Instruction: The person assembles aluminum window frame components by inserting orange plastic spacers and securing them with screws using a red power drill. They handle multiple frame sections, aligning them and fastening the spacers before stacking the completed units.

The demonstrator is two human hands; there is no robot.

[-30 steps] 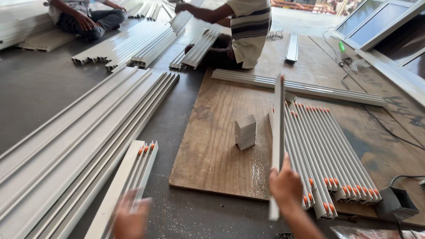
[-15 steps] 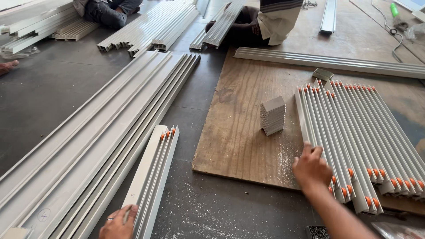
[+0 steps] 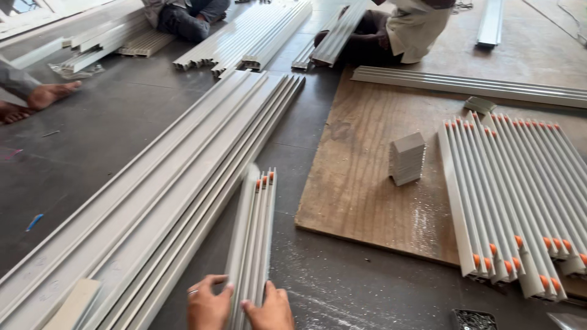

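Head view: long grey bars (image 3: 140, 201) lie on the dark floor (image 3: 92, 140) at the left. Next, the left hand (image 3: 208, 304) and right hand (image 3: 268, 310) sit close together, fingers curled on the near end of a small bundle of grey strips (image 3: 254, 238). Further right, a wood board (image 3: 361, 183) holds a grey block stack (image 3: 406, 159) and a row of orange-tipped strips (image 3: 513, 201). A small black tray of screws (image 3: 474, 319) sits at the bottom right.

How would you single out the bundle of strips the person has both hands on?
Start at the long grey profiles lying diagonally across the dark floor. Along their right edge lies a short bundle of pale strips, the left hand and right hand at its near end. Unlike the profiles, it is short and orange-tipped.
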